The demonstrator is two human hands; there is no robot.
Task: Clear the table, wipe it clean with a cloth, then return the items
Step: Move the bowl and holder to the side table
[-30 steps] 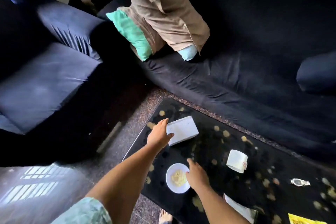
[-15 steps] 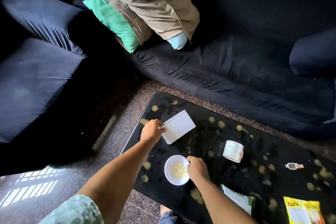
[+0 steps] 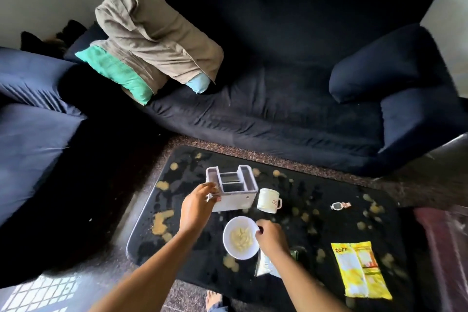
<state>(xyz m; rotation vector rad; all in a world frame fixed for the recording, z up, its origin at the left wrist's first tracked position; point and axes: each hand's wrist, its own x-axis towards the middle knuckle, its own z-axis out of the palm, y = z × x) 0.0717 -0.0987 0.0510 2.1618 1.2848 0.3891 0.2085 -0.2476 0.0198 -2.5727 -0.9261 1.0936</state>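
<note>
Head view: we look down on a low black table [image 3: 202,268] in front of a dark sofa [image 3: 278,109].
Far left: yellowish smears [image 3: 162,221] dot the tabletop.
Left hand [image 3: 198,206]: fingers curled round the near left corner of a grey box [image 3: 235,189] with open compartments; we cannot tell whether it is clear of the table.
Centre: a white bowl [image 3: 240,237] of pale food near the front edge, with a mug [image 3: 268,200] just beside the box.
Right hand [image 3: 271,238]: thumb and fingers pinch the bowl's right rim.
Right: a watch [image 3: 340,205] and a yellow packet [image 3: 361,268], both untouched.
Stage: we judge clearing has only begun.
Risk: a one-sided rim pinch could tip the bowl and spill food; swinging the box could knock the mug over.
</note>
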